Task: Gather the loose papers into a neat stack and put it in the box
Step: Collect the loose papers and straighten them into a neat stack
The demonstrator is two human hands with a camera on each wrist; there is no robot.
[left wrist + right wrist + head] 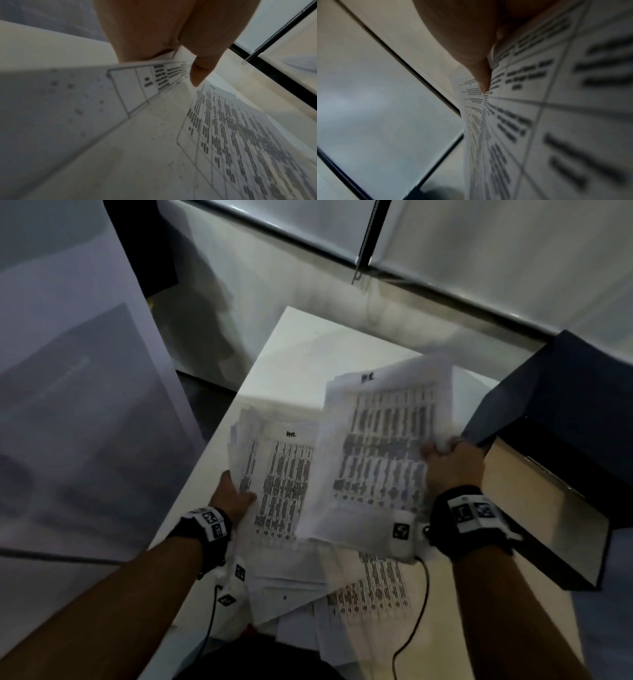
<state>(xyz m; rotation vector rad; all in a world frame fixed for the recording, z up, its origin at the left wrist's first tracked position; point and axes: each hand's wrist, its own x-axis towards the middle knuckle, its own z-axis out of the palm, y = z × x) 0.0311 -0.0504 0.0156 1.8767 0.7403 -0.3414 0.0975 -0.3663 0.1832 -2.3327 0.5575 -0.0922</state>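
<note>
Head view from above; wrist views close along papers [383, 440].

The head view is dim and grey, its brightest patch the white table [294, 350] at centre, with motion blur smearing the papers [383, 440] and the left half of the frame; straight lines bow toward the edges. Both wrist views are soft; print at lower right dissolves, and the hands at top centre sit in shadow.
</note>
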